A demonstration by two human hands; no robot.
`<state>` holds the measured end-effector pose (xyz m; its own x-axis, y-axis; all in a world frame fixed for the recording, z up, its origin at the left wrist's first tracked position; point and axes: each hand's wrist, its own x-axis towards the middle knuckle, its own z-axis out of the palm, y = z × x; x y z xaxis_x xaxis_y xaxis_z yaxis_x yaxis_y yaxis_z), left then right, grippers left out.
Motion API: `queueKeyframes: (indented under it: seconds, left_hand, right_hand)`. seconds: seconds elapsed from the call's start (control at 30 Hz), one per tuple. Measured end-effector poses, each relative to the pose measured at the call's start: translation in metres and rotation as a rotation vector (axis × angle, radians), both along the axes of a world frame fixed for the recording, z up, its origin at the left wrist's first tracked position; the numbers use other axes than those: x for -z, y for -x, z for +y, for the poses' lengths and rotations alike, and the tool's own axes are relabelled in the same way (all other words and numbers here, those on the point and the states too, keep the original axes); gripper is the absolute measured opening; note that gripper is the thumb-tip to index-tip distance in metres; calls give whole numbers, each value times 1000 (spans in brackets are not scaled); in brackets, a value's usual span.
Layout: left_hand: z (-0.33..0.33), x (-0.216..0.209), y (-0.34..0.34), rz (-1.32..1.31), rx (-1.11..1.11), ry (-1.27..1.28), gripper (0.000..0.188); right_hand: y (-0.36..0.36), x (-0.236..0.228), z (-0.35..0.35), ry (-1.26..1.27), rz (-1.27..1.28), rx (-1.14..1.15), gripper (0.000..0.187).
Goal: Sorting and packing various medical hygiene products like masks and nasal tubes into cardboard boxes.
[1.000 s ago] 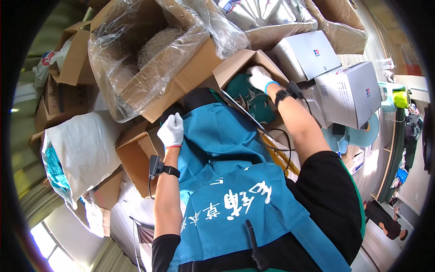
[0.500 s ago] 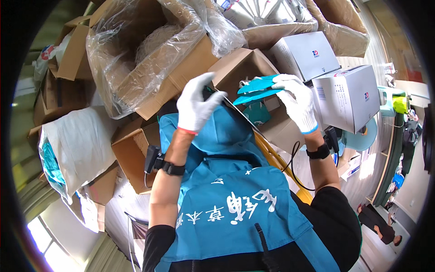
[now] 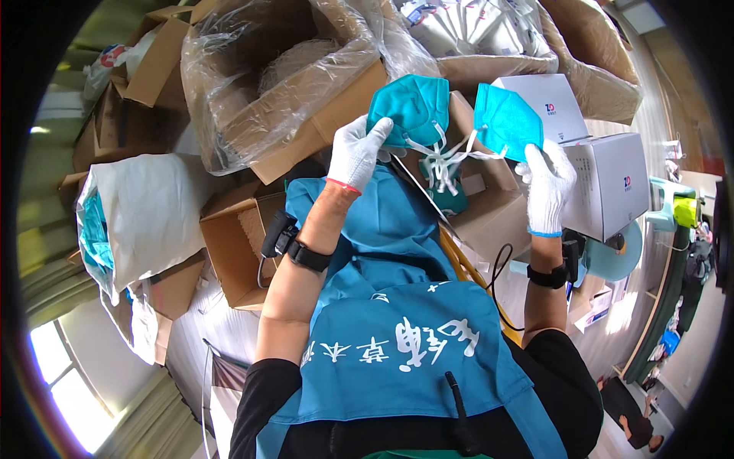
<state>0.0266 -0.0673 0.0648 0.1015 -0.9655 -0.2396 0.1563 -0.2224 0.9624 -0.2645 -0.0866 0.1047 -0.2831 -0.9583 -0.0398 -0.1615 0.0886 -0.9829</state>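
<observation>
In a white knit glove, my left hand (image 3: 358,153) pinches the lower left edge of a teal face mask (image 3: 410,111). Another teal face mask (image 3: 508,121) is gripped at its lower right corner by my gloved right hand (image 3: 549,182). White ear straps (image 3: 442,157) hang from both masks and bunch together between them. Both masks are held up over an open cardboard box (image 3: 489,195), where more teal mask fabric (image 3: 449,197) shows inside, partly covered by the straps.
A large plastic-lined carton (image 3: 321,115) stands at the far left of the box. White-grey boxes (image 3: 612,187) are stacked to the right, near a light blue stool (image 3: 618,252). At left sits a white sack (image 3: 149,222) with teal contents. Another person (image 3: 631,413) appears far at lower right.
The masks, stacked in my right hand before, are now spread apart, one in each hand. My left hand, empty before, has moved right and taken hold of one.
</observation>
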Motion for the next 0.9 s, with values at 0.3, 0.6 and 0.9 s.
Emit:
queueKeyframes:
  seconds: [0.3, 0.6, 0.9]
  left_hand:
    - [11, -23, 8, -52, -161, 42, 21]
    - [20, -42, 56, -780, -153, 593, 24]
    - [45, -54, 46, -711, 27, 625, 55]
  right_hand:
    - [-7, -3, 4, 55, 39, -9, 21]
    - [-78, -15, 31, 34, -152, -264, 22]
    - [-104, -22, 25, -21, -610, -80, 20]
